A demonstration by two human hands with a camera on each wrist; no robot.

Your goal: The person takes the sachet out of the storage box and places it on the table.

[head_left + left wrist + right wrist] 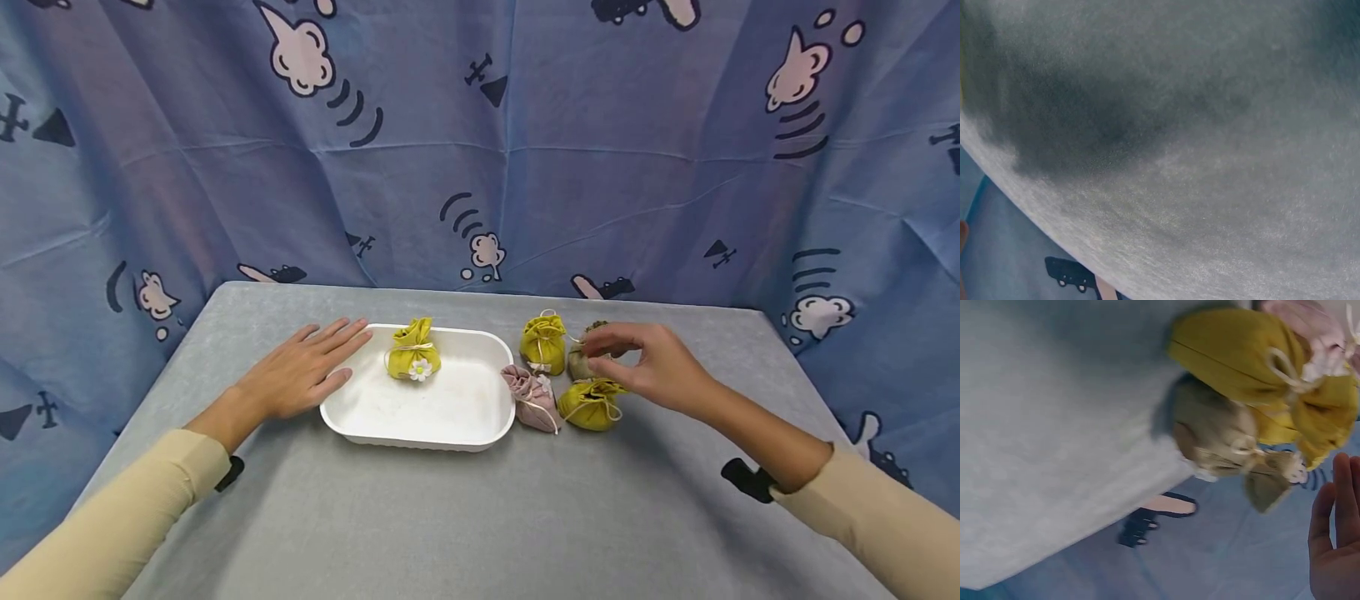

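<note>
A white tray (465, 417) holds one yellow-green drawstring pouch (407, 357) with a white flower. My left hand (300, 379) lies flat with straight fingers at the tray's left rim; the left wrist view does not catch its work. Right of the tray, my right hand (652, 367) hovers over a group of pouches, fingers slightly bent, thumb apart, nothing gripped. Below its fingertips are a front yellow-green pouch (590, 408) and a grey-green pouch (577, 364), partly hidden by the hand. Beside them are a pink pouch (534, 403) against the tray and a back yellow-green pouch (542, 342).
The grey table (450, 517) carries the tray and pouches. A blue patterned curtain (420, 167) hangs behind its far edge. The right wrist view shows the table's edge running close past the grey-green pouch (1210, 419).
</note>
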